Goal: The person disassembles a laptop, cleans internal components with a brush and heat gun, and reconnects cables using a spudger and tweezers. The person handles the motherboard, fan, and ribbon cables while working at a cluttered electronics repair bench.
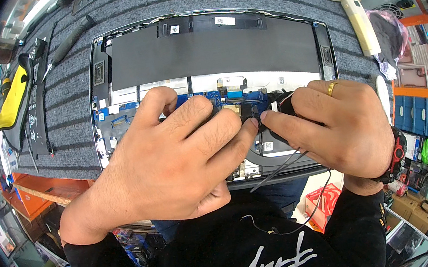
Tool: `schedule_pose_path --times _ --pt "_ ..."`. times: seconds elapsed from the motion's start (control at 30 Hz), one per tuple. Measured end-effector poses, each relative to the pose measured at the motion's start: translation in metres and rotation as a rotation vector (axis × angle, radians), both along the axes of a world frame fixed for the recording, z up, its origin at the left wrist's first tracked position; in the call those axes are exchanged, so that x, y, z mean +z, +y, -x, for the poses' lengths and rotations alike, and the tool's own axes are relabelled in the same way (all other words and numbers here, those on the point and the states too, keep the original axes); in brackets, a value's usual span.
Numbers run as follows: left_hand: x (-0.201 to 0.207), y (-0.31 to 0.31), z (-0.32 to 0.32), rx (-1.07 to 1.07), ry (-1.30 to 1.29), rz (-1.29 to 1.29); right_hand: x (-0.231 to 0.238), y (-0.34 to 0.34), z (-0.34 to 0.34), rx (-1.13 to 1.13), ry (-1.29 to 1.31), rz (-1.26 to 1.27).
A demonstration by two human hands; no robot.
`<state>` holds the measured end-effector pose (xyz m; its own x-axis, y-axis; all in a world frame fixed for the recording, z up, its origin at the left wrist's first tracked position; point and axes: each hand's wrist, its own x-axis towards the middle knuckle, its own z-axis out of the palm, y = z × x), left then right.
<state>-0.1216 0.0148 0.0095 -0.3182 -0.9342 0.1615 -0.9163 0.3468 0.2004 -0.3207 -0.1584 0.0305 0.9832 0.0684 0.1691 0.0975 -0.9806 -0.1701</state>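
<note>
An opened laptop [215, 53] lies before me with its blue circuit board [249, 97] exposed. My left hand [168, 150] reaches over the board with bent fingers. One of its fingertips presses down at the board's middle; anything under it is hidden. My right hand [336, 124] comes in from the other side, its fingertips almost touching the left ones. Dark tweezers [280, 170] stick out beneath the right hand, closed inside it. A thin black cable [317, 209] hangs below the right hand and curls toward my shirt.
The laptop rests on a grey ribbed mat [134, 10]. On the left lie a screwdriver [67, 47], a long black battery [40, 109] and a yellow-and-black pouch [13, 99]. A cream heat gun [354, 15] is at the far right, near a dark cloth [389, 37].
</note>
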Motion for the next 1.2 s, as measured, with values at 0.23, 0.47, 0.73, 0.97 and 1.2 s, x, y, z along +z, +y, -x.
schedule_pose_path --times 0.23,0.47,0.73,0.97,1.2 --pt "0.0013 -0.0003 0.0003 0.002 -0.015 -0.01 -0.0003 -0.0006 0.001 0.006 0.0 -0.019" --pt "0.0036 -0.0016 0.002 0.009 -0.025 0.002 0.0005 -0.0005 0.0028 0.005 0.0 -0.014" --pt "0.0019 -0.0004 0.0048 0.026 -0.028 0.034 0.0018 -0.0012 0.0024 0.018 0.025 -0.007" --pt "0.0019 -0.0017 0.0031 0.012 -0.002 0.008 0.0024 -0.0014 0.0018 0.024 0.02 -0.018" --pt "0.0012 0.0007 0.003 0.016 -0.024 0.017 0.0007 -0.0006 0.0005 0.031 0.005 -0.017"
